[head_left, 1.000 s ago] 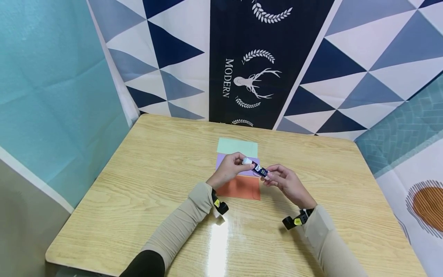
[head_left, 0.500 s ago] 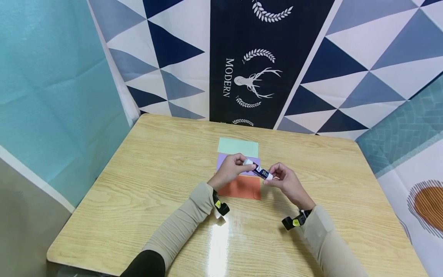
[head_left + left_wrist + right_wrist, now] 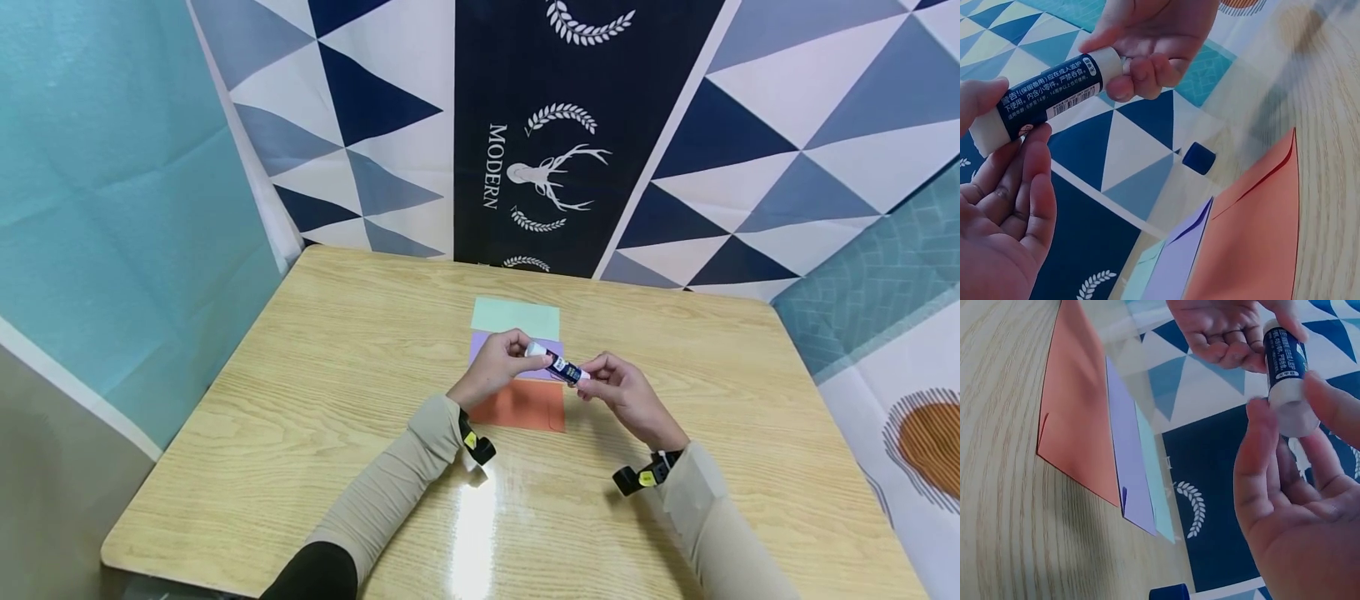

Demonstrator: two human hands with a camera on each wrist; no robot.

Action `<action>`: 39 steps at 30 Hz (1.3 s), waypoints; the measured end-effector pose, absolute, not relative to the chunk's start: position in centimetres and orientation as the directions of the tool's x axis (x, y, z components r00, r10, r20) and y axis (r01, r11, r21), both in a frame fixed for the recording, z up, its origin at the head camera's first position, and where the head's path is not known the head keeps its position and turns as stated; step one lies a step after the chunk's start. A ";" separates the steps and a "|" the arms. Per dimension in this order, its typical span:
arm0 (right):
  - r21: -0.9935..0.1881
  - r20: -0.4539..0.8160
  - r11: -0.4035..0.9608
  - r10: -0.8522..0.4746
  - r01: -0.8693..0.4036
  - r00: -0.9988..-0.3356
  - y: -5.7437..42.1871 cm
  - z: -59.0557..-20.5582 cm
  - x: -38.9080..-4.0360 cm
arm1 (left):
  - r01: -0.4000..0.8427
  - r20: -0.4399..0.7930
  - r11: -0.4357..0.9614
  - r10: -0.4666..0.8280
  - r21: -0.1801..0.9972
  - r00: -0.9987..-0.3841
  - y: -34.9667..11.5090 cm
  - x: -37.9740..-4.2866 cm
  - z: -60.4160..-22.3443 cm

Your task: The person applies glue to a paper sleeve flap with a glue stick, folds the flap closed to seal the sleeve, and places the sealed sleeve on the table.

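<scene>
A glue stick (image 3: 562, 367) with a dark blue label and white ends is held slanted above the table, between both hands. My left hand (image 3: 495, 364) pinches its left end with thumb and fingers, as the left wrist view also shows on the glue stick's barrel (image 3: 1054, 94). At the other end, the thumb and fingers of my right hand (image 3: 630, 402) grip the white base. The right wrist view has the right hand (image 3: 1310, 519) close around that base. Below lie an orange envelope (image 3: 525, 407), a purple envelope (image 3: 480, 343) and a mint green envelope (image 3: 516, 316), in a column.
A small dark blue cap (image 3: 1199, 158) stands near the envelopes in the left wrist view; the head view does not show it. The wooden table (image 3: 360, 333) meets a patterned cloth (image 3: 405, 167) at its back edge.
The right fingers loosened and spread at the glue stick's base half a second ago, and now close on it again. The left hand keeps its hold; the envelopes stay put.
</scene>
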State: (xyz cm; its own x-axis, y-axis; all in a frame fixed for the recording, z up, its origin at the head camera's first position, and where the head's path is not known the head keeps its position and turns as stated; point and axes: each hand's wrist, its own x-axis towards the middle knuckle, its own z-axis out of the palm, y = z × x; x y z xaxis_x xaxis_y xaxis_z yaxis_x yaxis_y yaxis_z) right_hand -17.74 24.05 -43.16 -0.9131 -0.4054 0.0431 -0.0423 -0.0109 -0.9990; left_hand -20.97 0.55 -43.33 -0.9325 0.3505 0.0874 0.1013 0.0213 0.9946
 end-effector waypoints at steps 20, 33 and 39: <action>-0.996 -0.003 0.088 -0.362 -0.031 -0.932 23.9 -43.1 -17.8 | 0.099 0.077 0.048 0.336 0.994 -0.939 0.7 -21.0 -43.5; -0.999 0.026 -0.051 -0.447 -0.004 -0.894 24.2 -43.3 -17.8 | 0.115 0.096 0.034 0.350 0.993 -0.932 0.4 -21.0 -43.6; -0.998 0.050 -0.049 -0.424 -0.032 -0.904 24.0 -43.3 -17.8 | 0.103 0.084 0.034 0.360 0.994 -0.929 0.3 -21.0 -43.4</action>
State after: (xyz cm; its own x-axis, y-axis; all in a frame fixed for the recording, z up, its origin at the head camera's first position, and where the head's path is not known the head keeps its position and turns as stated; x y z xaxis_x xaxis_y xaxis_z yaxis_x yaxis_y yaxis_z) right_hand -17.79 23.99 -43.30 -0.9043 -0.4240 0.0497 -0.0317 -0.0494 -0.9983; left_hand -20.97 0.25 -43.44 -0.9291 0.3599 0.0845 0.1034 0.0336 0.9941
